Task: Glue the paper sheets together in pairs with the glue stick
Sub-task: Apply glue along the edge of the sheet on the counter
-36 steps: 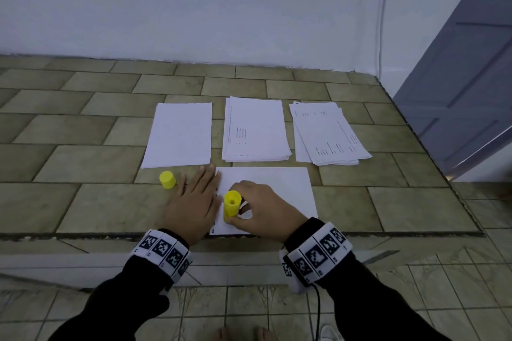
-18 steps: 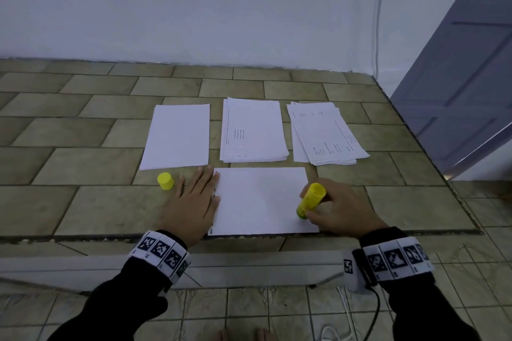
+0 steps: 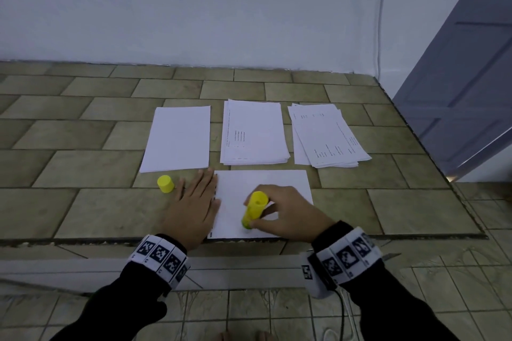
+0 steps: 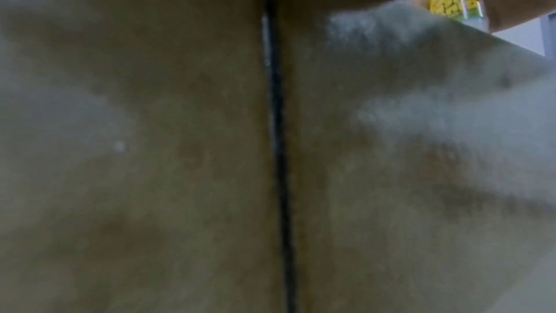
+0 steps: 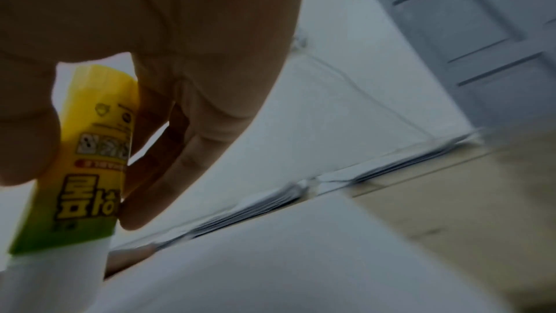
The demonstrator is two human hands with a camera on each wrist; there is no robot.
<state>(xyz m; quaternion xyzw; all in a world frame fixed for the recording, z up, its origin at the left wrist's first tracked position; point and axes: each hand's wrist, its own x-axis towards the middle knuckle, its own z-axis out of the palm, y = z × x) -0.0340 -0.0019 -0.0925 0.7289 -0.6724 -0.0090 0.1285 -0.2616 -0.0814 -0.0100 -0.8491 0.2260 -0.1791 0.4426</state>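
A right hand (image 3: 288,213) pinches the light, rigid glue stick (image 3: 255,209) mid-barrel, tip down on the thin, slide-prone paper sheet (image 3: 277,183) that the flat, straight-fingered left hand (image 3: 194,207) pins at its edge; only the right wrist view shows its label.

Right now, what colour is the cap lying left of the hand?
Yellow; the cap shows best in the head view.

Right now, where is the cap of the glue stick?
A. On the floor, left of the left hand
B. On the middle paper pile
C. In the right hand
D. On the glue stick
A: the cap stands on the tiles just left of the left hand, apart from the glue stick.
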